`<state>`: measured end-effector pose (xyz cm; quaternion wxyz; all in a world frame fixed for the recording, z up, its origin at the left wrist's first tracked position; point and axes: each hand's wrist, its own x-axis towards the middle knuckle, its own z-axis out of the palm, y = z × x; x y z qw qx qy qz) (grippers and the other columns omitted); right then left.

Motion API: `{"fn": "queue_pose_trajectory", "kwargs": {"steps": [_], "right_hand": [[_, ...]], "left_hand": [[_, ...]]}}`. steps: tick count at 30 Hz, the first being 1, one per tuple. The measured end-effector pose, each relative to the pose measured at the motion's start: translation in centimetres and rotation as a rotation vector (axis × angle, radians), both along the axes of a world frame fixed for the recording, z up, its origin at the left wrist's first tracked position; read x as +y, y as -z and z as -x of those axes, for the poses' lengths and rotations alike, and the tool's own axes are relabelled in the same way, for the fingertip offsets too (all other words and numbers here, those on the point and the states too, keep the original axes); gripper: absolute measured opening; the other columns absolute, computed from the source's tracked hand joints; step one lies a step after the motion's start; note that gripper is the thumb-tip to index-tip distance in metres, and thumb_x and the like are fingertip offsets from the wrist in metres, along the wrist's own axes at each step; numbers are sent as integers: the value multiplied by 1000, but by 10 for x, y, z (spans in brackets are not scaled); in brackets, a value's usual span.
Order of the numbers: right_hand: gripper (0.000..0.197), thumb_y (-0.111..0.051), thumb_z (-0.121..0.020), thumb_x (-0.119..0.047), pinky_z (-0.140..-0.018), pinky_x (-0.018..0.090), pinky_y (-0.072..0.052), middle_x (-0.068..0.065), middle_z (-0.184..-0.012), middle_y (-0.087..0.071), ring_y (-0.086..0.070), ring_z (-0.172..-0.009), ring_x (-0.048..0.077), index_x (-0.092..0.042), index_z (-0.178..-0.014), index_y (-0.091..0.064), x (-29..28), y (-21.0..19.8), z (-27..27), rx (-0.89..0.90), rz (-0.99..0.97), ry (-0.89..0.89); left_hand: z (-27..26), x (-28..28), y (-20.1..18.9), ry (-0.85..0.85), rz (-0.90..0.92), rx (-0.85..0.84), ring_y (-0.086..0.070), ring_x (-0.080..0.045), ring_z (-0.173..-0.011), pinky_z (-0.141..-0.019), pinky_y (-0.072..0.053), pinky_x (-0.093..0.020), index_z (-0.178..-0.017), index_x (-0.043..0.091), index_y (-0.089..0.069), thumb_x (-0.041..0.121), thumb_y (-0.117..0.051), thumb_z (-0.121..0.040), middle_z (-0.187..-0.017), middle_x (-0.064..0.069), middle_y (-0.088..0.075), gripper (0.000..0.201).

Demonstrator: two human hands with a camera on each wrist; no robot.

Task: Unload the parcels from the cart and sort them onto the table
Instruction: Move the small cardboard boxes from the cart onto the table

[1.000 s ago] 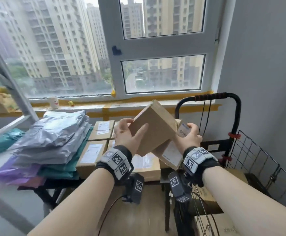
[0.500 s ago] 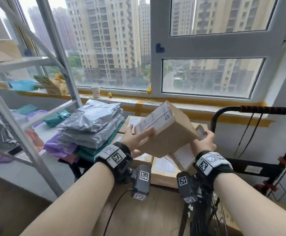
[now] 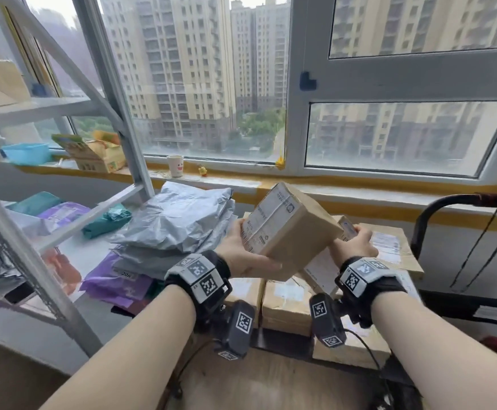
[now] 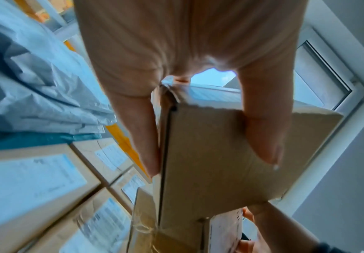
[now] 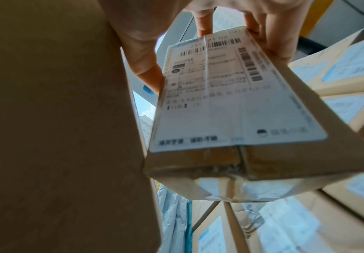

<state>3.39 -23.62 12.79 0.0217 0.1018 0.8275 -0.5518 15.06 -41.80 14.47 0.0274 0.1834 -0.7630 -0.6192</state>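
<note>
Two cardboard parcels are up in my hands above the table [image 3: 273,343]. My left hand [image 3: 242,255] grips the larger box [image 3: 291,232], thumb along its near bottom edge and fingers [image 4: 265,133] curled round the far side; it is tilted, label face turned left. My right hand [image 3: 353,244] clasps the slimmer labelled box [image 5: 237,106] by its far end, tucked just behind and under the larger one; whether they touch I cannot tell. Below them, more brown boxes [image 3: 285,300] lie flat side by side on the table, next to a heap of grey mailer bags [image 3: 176,223]. The cart handle [image 3: 448,202] curves at my right.
</note>
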Motion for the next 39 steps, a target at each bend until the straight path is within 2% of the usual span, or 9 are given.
{"fn": "queue_pose_trajectory", "kwargs": {"steps": [4,7,11,18,22,26,31,35,39], "right_hand": [[74,-71,-74,-38,-76,27,-34,15,-134,-40,-46,-96,25,-23,-136,-34,-48,-3,3,25,-71,-48],[79,-72,-71,-39,-89,33,-41,17,-134,-36,-48,-112,31,-25,-137,-31,-76,-1,6,33,-116,-42],[84,-73,-67,-42,-91,36,-47,15,-130,-33,-53,-107,33,-29,-137,-28,-100,5,12,13,-180,-82],[86,-71,-65,-52,-89,37,-50,9,-121,-37,-53,-102,29,-35,-136,-26,-121,10,48,59,-341,-188],[85,-68,-64,-55,-88,39,-51,9,-122,-37,-54,-102,30,-34,-136,-26,-131,8,77,43,-441,-274],[88,-66,-64,-58,-93,43,-49,12,-124,-37,-51,-108,32,-32,-137,-26,-143,9,111,6,-466,-339],[86,-67,-76,-49,-96,37,-44,14,-137,-29,-48,-119,34,-22,-143,-21,-171,18,140,-34,-447,-450],[83,-69,-74,-50,-105,34,-38,14,-144,-26,-41,-127,31,-18,-141,-31,-185,40,142,-114,-474,-643],[96,-75,-69,-44,-109,33,-37,10,-149,-14,-38,-131,27,-25,-147,-22,-181,56,140,-78,-486,-723]], "left_hand": [[24,-62,8,-187,65,-32,-57,-23,-104,-76,-59,-44,-121,31,-33,39,-91,-29,-112,-1,-52,109],[41,-93,11,-342,179,-86,-59,-24,-100,-73,-59,-41,-118,24,-37,54,-85,-16,-113,-5,-53,117],[63,-115,14,-363,372,-249,-53,-29,-105,-85,-55,-42,-125,8,-33,50,-82,-38,-117,-13,-41,108],[113,-131,19,-322,462,-443,-57,-29,-95,-76,-57,-39,-118,4,-36,50,-74,-27,-107,-13,-45,109],[136,-137,25,-339,545,-512,-51,-27,-109,-81,-46,-29,-123,2,-35,52,-76,-47,-117,-13,-45,100],[159,-133,30,-380,589,-601,-47,-29,-116,-95,-42,-37,-127,2,-32,63,-73,-59,-124,-16,-44,100],[178,-126,42,-376,588,-662,-37,-35,-128,-107,-36,-46,-137,-1,-18,66,-69,-65,-135,-20,-31,110],[184,-128,57,-373,469,-603,-40,-35,-124,-92,-51,-44,-140,4,-15,53,-82,-59,-135,-19,-30,116],[183,-129,60,-359,491,-569,-46,-32,-119,-88,-54,-40,-139,4,-23,52,-81,-62,-136,-17,-32,107]]}}
